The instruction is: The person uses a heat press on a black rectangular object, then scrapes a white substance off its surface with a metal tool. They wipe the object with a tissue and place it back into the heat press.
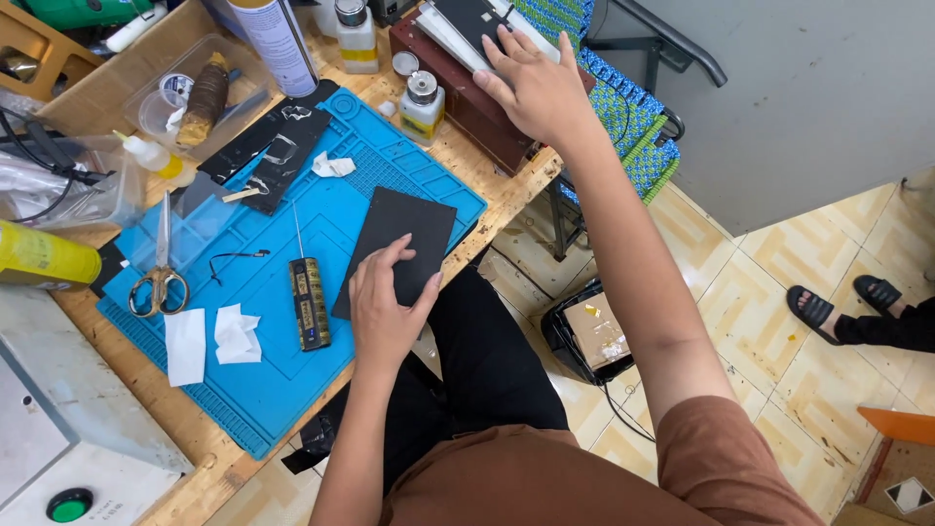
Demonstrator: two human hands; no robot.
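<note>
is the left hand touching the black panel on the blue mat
Touching: the head view shows the left hand lying flat on the black panel, fingers overlapping its lower edge.

We see a wooden tabletop (506,195) beside a grey wall (828,88), a beige patterned tile floor (779,321), and a chair (633,127) with blue-green woven webbing.

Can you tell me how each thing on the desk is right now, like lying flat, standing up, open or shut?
Black panel: lying flat on the blue mat, left hand pressing on it.
Dark red box: right hand resting flat on the items on top.
Scissors: shut, lying flat.
Small pump bottle: upright.
Spray can: upright.
White wipes: crumpled, lying loose.
Clear tub: open, no lid.
</note>
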